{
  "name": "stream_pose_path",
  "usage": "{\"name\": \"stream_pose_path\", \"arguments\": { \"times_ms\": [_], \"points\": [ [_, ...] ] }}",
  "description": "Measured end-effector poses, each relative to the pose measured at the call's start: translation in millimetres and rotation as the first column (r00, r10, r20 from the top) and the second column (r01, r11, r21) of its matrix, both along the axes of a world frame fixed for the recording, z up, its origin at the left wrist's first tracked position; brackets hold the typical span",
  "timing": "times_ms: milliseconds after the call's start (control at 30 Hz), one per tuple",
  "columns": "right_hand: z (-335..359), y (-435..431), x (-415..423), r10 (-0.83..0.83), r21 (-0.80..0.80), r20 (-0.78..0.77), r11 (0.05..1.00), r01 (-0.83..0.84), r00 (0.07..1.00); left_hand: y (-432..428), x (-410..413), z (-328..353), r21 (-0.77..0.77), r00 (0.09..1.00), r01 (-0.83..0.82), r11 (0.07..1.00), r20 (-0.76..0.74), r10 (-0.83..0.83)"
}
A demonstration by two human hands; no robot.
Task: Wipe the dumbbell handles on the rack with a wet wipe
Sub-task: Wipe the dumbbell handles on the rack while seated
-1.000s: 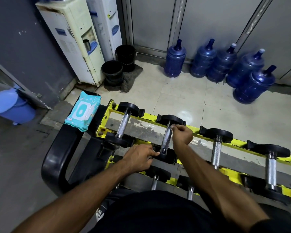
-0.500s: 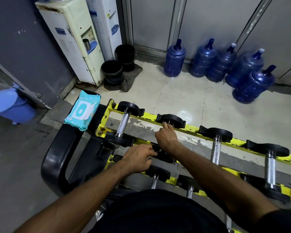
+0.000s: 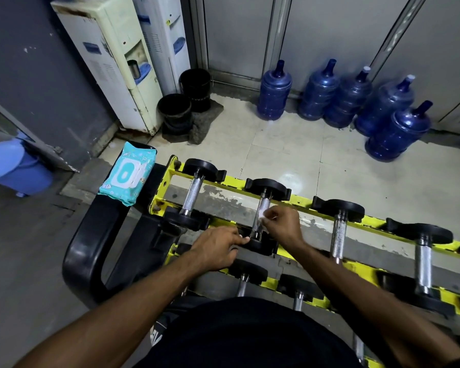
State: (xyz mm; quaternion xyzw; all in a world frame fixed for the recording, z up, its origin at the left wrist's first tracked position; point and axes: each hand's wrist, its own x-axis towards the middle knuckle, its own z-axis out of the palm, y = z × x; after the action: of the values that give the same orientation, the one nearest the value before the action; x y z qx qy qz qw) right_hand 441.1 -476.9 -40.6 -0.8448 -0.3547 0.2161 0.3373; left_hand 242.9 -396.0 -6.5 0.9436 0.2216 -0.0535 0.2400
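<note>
Yellow two-tier rack, black-ended dumbbells side by side across its rails, one row per tier.

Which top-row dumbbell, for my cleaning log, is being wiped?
The second dumbbell from the left: the right hand presses a white wipe on its handle. The other three handles are untouched.

two water dispensers | two black buckets | five blue water jugs by wall | blue bin far left
</note>
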Motion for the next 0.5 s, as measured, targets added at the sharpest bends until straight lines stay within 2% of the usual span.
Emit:
{"name": "stream_pose_path", "arguments": {
  "times_ms": [33, 100, 133, 200, 267, 400, 500],
  "points": [
    [-0.1, 0.5, 1.1, -0.107, 0.021, -0.142, 0.994, 0.111, 0.984, 0.5, 0.0, -0.4, -0.001, 1.0, 0.004, 1.0, 0.003, -0.004],
    [-1.4, 10.8, 9.0, -0.332, 0.026, -0.454, 0.923, 0.385, 0.827, 1.4, 0.1, -1.8, 0.001, 1.0, 0.01, 1.0, 0.004, -0.01],
    [-3.7, 18.1, 15.2, -0.397, 0.021, -0.548, 0.873, 0.487, 0.736, 1.7, 0.1, -2.3, 0.002, 1.0, 0.013, 1.0, 0.004, -0.013],
    [-9.1, 29.5, 23.4, -0.451, 0.011, -0.62, 0.813, 0.582, 0.642, 1.8, 0.3, -2.7, 0.003, 1.0, 0.018, 1.0, 0.008, -0.018],
    [-19.3, 29.7, 22.7, -0.47, -0.029, -0.619, 0.815, 0.579, 0.629, 2.4, 0.9, -2.4, 0.004, 1.0, 0.017, 1.0, 0.011, -0.017],
    [-35.2, 1.0, 8.7, -0.424, -0.232, -0.58, 0.905, 0.357, 0.696, 3.3, 3.1, -2.4, 0.006, 1.0, 0.003, 1.0, 0.011, -0.004],
    [-14.9, 0.8, 6.9, -0.411, -0.203, -0.7, 0.899, 0.389, 0.583, 4.2, 4.0, -2.6, -0.001, 1.0, -0.002, 1.0, 0.016, 0.002]
  ]
}}
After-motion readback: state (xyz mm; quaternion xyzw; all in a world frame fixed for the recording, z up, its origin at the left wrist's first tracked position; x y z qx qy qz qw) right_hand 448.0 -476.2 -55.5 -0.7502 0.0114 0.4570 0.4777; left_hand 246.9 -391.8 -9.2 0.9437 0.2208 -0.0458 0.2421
